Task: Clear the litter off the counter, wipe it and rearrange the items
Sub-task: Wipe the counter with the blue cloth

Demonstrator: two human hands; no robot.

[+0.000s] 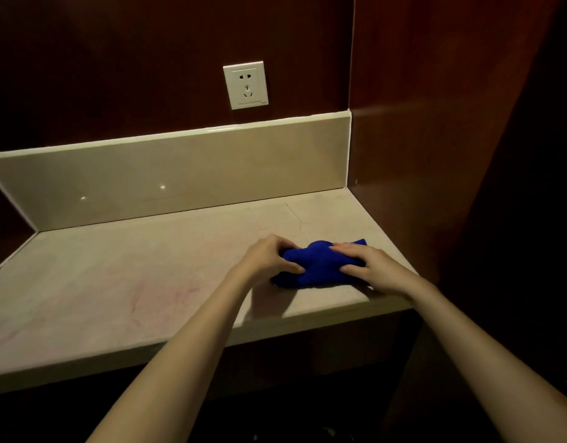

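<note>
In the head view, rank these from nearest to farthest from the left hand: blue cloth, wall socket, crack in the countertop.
1. Blue cloth: gripped by the left hand, near the counter's right front edge; the right hand rests on it too.
2. Crack in the countertop: just behind the hands, toward the backsplash.
3. Wall socket: on the dark wall above the backsplash, farthest.

Dim, warm light; the bench point(116, 282) is lit from above, perhaps, with two glare specks on the backsplash point(180, 174); corners fall black.
</note>
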